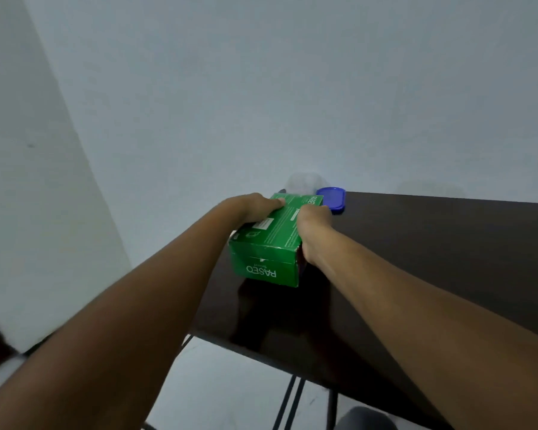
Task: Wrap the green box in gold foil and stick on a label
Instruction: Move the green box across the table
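Hands — left hand (255, 209), right hand (312, 223) — grip the rectangular green cardboard box (266, 259) on the glossy dark table (432, 259).

This looks like a plain room in a home, though the exact kind of room cannot be told. Bare pale walls (261, 88) meet in a corner. A dark glossy table (416, 259) on thin black metal legs (288, 405) stands on a light tiled floor (224, 383). A blue plastic lid (331, 197) and a household tissue box (267, 249) lie on it.
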